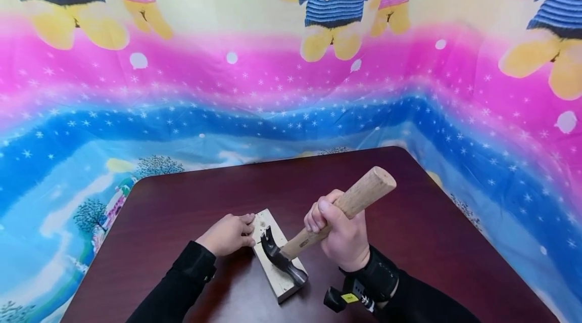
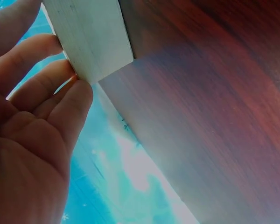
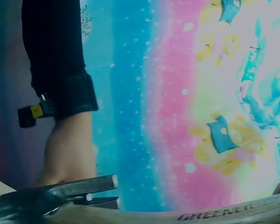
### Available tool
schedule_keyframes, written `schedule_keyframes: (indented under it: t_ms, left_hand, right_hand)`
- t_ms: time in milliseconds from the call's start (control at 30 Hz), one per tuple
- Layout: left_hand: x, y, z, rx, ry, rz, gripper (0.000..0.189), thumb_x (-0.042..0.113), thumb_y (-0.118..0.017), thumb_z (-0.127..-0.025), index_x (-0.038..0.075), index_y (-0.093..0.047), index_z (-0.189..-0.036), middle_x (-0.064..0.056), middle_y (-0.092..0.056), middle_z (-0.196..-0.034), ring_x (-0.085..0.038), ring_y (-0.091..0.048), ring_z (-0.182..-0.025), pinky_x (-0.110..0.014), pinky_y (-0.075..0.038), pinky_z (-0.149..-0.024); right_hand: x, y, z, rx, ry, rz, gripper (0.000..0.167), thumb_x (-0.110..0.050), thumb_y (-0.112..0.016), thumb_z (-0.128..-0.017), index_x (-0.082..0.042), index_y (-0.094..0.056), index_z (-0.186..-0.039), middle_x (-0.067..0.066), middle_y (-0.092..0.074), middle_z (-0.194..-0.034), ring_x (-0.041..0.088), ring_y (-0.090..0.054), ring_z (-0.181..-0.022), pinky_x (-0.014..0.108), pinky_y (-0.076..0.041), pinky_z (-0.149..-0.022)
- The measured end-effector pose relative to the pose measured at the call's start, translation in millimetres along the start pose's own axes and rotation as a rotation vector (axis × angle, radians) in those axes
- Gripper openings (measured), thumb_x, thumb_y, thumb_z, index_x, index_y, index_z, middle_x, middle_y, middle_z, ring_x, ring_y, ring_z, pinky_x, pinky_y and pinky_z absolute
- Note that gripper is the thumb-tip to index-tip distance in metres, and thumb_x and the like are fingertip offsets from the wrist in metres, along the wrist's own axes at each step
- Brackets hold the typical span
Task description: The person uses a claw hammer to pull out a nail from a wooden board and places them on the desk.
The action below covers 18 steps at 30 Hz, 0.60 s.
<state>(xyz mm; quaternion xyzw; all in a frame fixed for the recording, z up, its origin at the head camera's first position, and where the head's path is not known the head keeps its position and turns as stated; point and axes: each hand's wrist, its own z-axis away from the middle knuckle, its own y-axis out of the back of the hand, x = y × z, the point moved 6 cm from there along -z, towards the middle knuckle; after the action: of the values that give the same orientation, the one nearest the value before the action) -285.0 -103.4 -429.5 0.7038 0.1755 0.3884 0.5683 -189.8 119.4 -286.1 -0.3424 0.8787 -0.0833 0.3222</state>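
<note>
My right hand [image 1: 344, 232] grips the wooden handle [image 1: 364, 194] of a claw hammer, which slants up to the right. The dark hammer head [image 1: 278, 257] lies over a pale wooden block [image 1: 273, 282] on the table. Its striking face is down at the block's near end, its claw towards the far end. A small nail-like tip [image 3: 89, 197] shows between the claw's prongs in the right wrist view. My left hand [image 1: 229, 234] holds the block by its left long side; in the left wrist view the bent fingers [image 2: 49, 84] meet the block's edge.
The dark red-brown table [image 1: 218, 186] has rounded far corners. Behind it hangs a printed cloth [image 1: 254, 80] with bears, snowflakes and trees. A small black device with a yellow label [image 1: 350, 297] is strapped at my right wrist.
</note>
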Motion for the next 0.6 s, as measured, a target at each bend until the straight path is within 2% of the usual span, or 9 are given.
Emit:
schedule_keyframes:
  t_ms: [67, 100, 167, 267, 400, 600]
  left_hand:
    - [0.2, -0.9, 0.5, 0.007, -0.005, 0.005, 0.04, 0.02, -0.074, -0.091, 0.021, -0.042, -0.066, -0.024, -0.053, -0.139, -0.026, -0.068, -0.093, -0.026, -0.035, -0.062]
    - [0.2, -0.9, 0.8, 0.007, -0.003, 0.01, 0.041, 0.02, -0.073, -0.091, 0.021, -0.041, -0.066, -0.024, -0.053, -0.139, -0.022, -0.067, -0.082, -0.026, -0.034, -0.062]
    - [1.8, -1.6, 1.3, 0.003, 0.0, 0.021, 0.044, 0.02, -0.073, -0.091, 0.02, -0.037, -0.066, -0.024, -0.052, -0.14, -0.015, -0.056, -0.059, -0.026, -0.032, -0.059]
    - [3.6, -2.4, 2.1, -0.009, 0.002, 0.022, 0.044, 0.021, -0.072, -0.092, 0.021, -0.036, -0.066, -0.024, -0.051, -0.141, -0.008, -0.039, -0.045, -0.025, -0.029, -0.056]
    - [3.8, -2.7, 2.1, -0.02, 0.009, 0.007, 0.046, 0.022, -0.072, -0.092, 0.021, -0.034, -0.066, -0.024, -0.051, -0.141, -0.007, -0.035, -0.042, -0.024, -0.027, -0.055]
    - [0.8, -1.4, -1.3, -0.033, 0.028, 0.034, 0.048, 0.023, -0.073, -0.092, 0.021, -0.033, -0.065, -0.021, -0.051, -0.143, -0.009, -0.039, -0.045, -0.026, -0.03, -0.056]
  right_hand:
    - [-5, 1, -3.7, -0.018, 0.012, 0.008, 0.027, 0.017, -0.028, -0.091, -0.003, -0.045, -0.081, 0.012, -0.035, -0.058, 0.025, -0.035, -0.05, 0.042, -0.033, -0.046]
    - [-8, 1, -6.2, -0.023, 0.017, 0.012, 0.028, 0.016, -0.027, -0.091, -0.003, -0.045, -0.081, 0.011, -0.035, -0.058, 0.025, -0.035, -0.05, 0.042, -0.033, -0.046]
    - [-16, 3, -11.9, -0.022, 0.026, 0.01, 0.029, 0.015, -0.026, -0.091, -0.003, -0.045, -0.08, 0.011, -0.035, -0.058, 0.024, -0.035, -0.05, 0.041, -0.032, -0.046]
    - [-29, 6, -21.7, -0.014, 0.028, -0.001, 0.03, 0.012, -0.024, -0.093, -0.004, -0.044, -0.078, 0.009, -0.034, -0.058, 0.023, -0.035, -0.051, 0.04, -0.031, -0.046]
    - [-46, 9, -36.2, 0.02, 0.016, -0.024, 0.03, 0.008, -0.025, -0.095, -0.005, -0.043, -0.076, 0.009, -0.033, -0.058, 0.023, -0.033, -0.051, 0.038, -0.03, -0.047]
    - [-68, 7, -54.7, 0.056, 0.021, -0.069, 0.029, 0.002, -0.034, -0.099, -0.004, -0.042, -0.072, 0.008, -0.032, -0.056, 0.022, -0.032, -0.05, 0.037, -0.029, -0.046]
